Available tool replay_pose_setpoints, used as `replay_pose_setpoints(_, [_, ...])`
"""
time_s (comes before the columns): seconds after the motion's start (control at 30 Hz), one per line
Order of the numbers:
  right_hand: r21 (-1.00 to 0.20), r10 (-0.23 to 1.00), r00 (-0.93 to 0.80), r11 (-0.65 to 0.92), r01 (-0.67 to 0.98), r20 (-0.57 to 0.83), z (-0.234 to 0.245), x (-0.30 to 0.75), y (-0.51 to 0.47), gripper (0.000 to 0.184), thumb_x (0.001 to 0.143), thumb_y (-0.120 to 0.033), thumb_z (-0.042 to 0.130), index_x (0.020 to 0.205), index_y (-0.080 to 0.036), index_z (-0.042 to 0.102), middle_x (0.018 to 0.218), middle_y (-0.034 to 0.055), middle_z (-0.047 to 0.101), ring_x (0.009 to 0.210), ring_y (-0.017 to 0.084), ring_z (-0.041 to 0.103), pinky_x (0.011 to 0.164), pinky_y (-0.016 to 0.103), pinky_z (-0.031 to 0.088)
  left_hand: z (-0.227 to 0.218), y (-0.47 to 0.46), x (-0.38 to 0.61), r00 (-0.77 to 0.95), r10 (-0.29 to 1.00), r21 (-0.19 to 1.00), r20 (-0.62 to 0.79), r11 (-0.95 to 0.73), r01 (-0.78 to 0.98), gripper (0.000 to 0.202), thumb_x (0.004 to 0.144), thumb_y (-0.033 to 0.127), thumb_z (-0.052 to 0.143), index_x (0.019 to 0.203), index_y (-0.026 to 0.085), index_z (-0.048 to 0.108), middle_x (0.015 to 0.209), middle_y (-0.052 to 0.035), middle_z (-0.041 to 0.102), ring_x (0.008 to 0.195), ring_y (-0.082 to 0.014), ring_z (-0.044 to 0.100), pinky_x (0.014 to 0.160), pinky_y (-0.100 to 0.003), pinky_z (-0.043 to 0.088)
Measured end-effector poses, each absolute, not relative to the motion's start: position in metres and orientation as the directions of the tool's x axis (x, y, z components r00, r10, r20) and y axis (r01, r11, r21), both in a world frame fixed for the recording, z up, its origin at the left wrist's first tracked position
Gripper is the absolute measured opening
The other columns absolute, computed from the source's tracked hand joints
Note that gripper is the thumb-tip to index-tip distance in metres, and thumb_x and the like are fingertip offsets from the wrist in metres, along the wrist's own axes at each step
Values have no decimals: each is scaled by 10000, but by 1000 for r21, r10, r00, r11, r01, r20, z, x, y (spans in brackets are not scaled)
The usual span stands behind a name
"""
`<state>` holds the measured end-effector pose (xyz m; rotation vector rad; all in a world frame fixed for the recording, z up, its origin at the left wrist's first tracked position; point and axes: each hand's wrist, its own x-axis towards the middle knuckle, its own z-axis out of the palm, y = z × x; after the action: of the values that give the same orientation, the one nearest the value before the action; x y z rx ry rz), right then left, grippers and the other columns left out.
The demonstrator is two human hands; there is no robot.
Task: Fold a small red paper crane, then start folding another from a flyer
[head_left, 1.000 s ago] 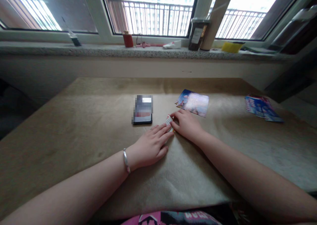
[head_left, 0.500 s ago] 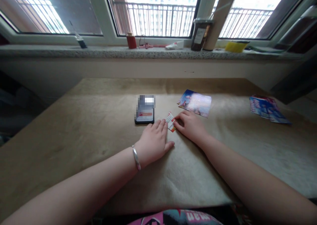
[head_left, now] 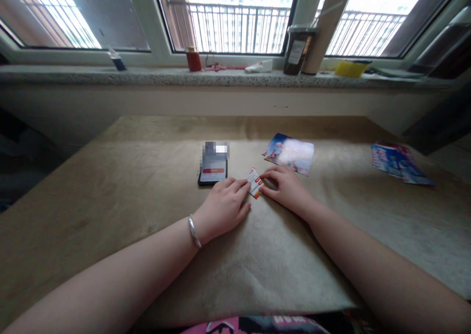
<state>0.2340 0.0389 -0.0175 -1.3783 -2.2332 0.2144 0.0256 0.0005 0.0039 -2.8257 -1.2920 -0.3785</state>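
Note:
On the table between my hands lies a small folded piece of printed paper [head_left: 255, 183], white with red and yellow parts. My right hand [head_left: 285, 187] has its thumb and index finger closed on the paper's right side. The fingertips of my left hand [head_left: 225, 204] rest at its left edge, fingers stretched out and thumb apart below. A silver bracelet [head_left: 194, 232] circles the left wrist. Just beyond the left fingers is a phone [head_left: 213, 169] with its screen lit. Past my right fingers lie glossy blue and pink picture sheets [head_left: 292, 152], overlapping.
More colourful printed sheets [head_left: 399, 162] lie fanned at the table's right. Along the stone windowsill [head_left: 154, 78] stand a red container [head_left: 193, 60], a dark lidded jar [head_left: 295, 52], a cardboard tube [head_left: 319, 35] and a yellow packet [head_left: 351, 69].
My left hand has drawn slightly back and left, its fingers more bent and its thumb nearer them. The folded paper has shifted a little toward me, still at my right fingers.

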Motion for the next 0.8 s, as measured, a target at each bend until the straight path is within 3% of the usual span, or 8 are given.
replay_pose_setpoints(0.2, [-434,881,-339,460,775,330,-17,236,42,301,728,-325,697,994,-184,685,1023,80,643,1004,241,539,919,388,395,4,8,26,619,734,215,281,-676,704,335,859,203,486,1179,194,583,1272,-64,543,1078,-224,505,968,-389,416])
replay_pose_setpoints(0.6, [-492,880,-343,469,733,328,-18,240,44,271,707,-288,713,963,-207,684,1004,63,646,996,228,539,904,388,388,-1,16,24,616,707,310,348,-707,636,221,834,150,534,986,192,689,1130,-65,641,990,-197,570,912,-374,471])
replay_pose_setpoints(0.8, [-525,894,-301,441,728,333,-20,240,45,251,678,-271,724,906,-191,659,889,49,646,896,213,541,805,349,410,-4,19,25,579,726,405,369,-687,603,205,835,140,541,951,202,698,1145,-62,633,1012,-183,594,912,-355,490])
